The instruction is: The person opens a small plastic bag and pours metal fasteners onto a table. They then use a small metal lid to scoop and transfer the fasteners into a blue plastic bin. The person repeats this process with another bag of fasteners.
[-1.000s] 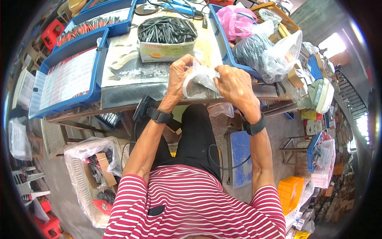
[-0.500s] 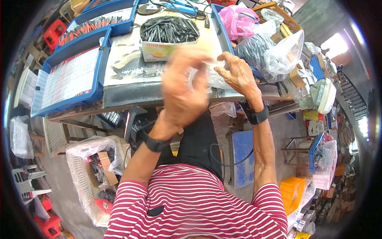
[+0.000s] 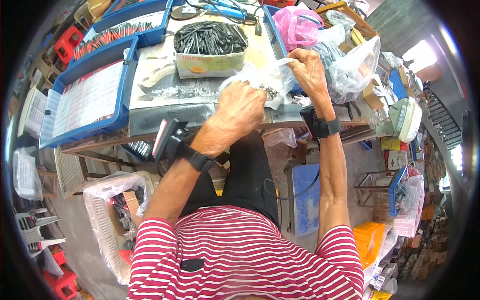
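— Where were the hands?

— Both were up at the near edge of the workbench [image 3: 165,107]. The left hand [image 3: 240,110] was curled, knuckles up, with its fingers closed on the near side of a clear plastic bag [image 3: 267,82]. The right hand [image 3: 311,70] pinched the far edge of the same bag between thumb and fingers and held it up.

— And the bag itself?

— It hung between the two hands, just above the bench edge, with a small dark clump of little parts showing through it (too small to tell what kind).

— What lay around it?

— A cardboard box [image 3: 210,47] full of thin black pieces stood just behind the left hand. A pink bag [image 3: 295,25] and a bigger clear bag [image 3: 352,70] sat right of the right hand. Blue trays [image 3: 90,100] lay well to the left. Each wrist carried a black strapped device.
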Demonstrator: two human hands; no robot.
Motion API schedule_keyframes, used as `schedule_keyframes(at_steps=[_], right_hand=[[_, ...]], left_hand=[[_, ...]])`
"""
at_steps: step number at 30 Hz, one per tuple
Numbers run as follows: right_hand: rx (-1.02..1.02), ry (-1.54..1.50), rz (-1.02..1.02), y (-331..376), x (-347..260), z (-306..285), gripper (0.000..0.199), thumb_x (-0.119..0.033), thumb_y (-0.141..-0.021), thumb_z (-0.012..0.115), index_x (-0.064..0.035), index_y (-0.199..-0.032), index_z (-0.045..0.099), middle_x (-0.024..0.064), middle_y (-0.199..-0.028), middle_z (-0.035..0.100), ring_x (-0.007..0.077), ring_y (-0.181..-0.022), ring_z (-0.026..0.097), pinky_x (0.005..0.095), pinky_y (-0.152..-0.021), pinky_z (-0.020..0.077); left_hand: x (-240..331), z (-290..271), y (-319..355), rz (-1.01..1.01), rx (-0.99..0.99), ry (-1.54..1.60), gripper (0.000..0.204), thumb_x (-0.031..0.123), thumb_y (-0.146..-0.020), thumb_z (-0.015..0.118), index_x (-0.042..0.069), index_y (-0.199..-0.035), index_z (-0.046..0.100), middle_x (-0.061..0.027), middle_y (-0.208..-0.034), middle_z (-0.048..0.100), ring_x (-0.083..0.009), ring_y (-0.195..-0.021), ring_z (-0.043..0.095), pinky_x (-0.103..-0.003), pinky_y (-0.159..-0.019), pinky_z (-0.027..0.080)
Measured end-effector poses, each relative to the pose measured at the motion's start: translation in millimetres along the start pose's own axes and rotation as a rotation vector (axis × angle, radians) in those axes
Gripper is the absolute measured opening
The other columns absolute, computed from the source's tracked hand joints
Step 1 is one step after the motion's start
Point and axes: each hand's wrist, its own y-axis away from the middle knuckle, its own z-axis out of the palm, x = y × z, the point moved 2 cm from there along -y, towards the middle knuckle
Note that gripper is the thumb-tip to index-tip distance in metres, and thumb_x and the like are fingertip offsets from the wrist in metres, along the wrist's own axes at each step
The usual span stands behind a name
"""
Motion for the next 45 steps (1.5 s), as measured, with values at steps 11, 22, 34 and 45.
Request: schedule_keyframes(at_steps=[11, 22, 34, 45], right_hand=[[0.055, 0.207, -0.022, 28, -27, -2, 0.022, -0.017, -0.075, 0.067, -0.0020, -0.090, 0.062, 0.0109, -0.069, 0.063, 0.0223, -0.062, 0.061, 0.0327, -0.057, 0.0460], [-0.285, 0.168, -0.585, 39, -53, 40, 0.005, -0.005, -0.072, 0.058, -0.0016, -0.074, 0.061, 0.0175, -0.074, 0.059, 0.0350, -0.074, 0.060, 0.0425, -0.067, 0.0470], [-0.319, 0.588, -0.518, 46, -34, 72, 0.008, -0.011, -0.066, 0.064, -0.0035, -0.070, 0.066, 0.0164, -0.069, 0.064, 0.0295, -0.068, 0.064, 0.0391, -0.058, 0.0500], [-0.112, 0.441, -0.290, 42, -45, 28, 0.006, -0.010, -0.078, 0.057, -0.0052, -0.082, 0.057, 0.0147, -0.079, 0.061, 0.0343, -0.071, 0.061, 0.0421, -0.060, 0.0468]], left_hand=[[4, 14, 33, 0.299, 0.301, 0.028, 0.015, 0.008, -0.069, 0.061, 0.006, -0.084, 0.059, -0.0080, -0.079, 0.057, -0.0262, -0.092, 0.053, -0.044, -0.088, 0.039], [7, 16, 44, 0.336, 0.489, 0.042, 0.014, 0.011, -0.071, 0.059, 0.005, -0.084, 0.058, -0.0041, -0.078, 0.054, -0.0204, -0.091, 0.055, -0.045, -0.092, 0.038], [15, 24, 47, 0.338, 0.557, 0.097, 0.013, 0.012, -0.070, 0.059, 0.005, -0.082, 0.058, -0.0040, -0.079, 0.057, -0.0191, -0.090, 0.055, -0.041, -0.090, 0.037], [-4, 18, 43, 0.099, 0.624, 0.521, 0.010, 0.004, -0.076, 0.062, 0.003, -0.086, 0.061, -0.0090, -0.076, 0.060, -0.0257, -0.081, 0.057, -0.037, -0.081, 0.041]])
